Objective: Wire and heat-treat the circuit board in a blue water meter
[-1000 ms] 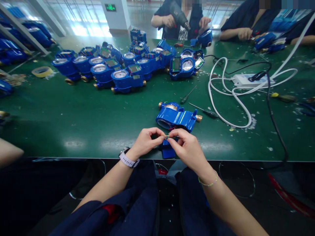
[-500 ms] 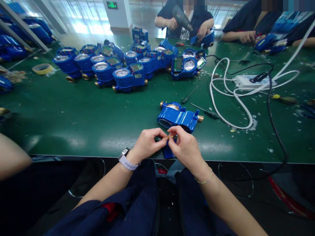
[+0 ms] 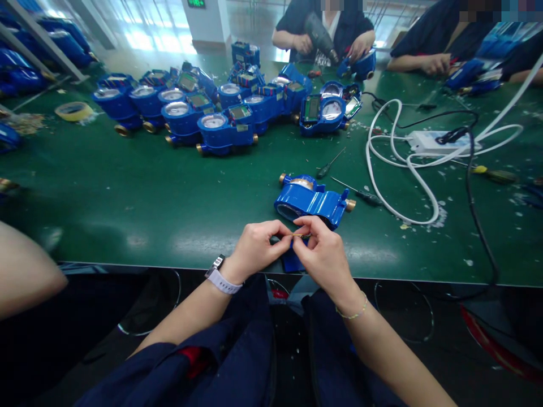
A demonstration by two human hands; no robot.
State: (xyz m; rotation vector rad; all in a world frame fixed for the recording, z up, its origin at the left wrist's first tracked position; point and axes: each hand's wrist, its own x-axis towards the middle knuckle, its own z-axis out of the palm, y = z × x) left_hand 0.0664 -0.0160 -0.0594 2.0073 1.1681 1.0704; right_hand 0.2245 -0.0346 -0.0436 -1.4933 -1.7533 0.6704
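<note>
Close to the table's front edge, my left hand [image 3: 263,247] and my right hand [image 3: 324,254] meet fingertip to fingertip. Both pinch a thin yellowish strand [image 3: 298,235], possibly a wire; its exact kind is too small to make out. Just below the fingers lies a blue plastic part [image 3: 292,261], partly covered by my hands. Right behind them a blue water meter [image 3: 311,199] rests on its side, brass ends showing, and my right fingers hide part of its near edge.
Behind the meter lie two screwdrivers [image 3: 324,169] [image 3: 367,196]. Several blue meters [image 3: 224,133] stand at the back left, near a tape roll [image 3: 74,111]. A white cable [image 3: 418,219] loops from a power strip [image 3: 441,142]. Across the table, a person holds a heat gun [image 3: 321,38].
My hands stay pinched together with only slight finger movement. The whole view has shifted a little. Across the table, the person's meter has tilted slightly.
</note>
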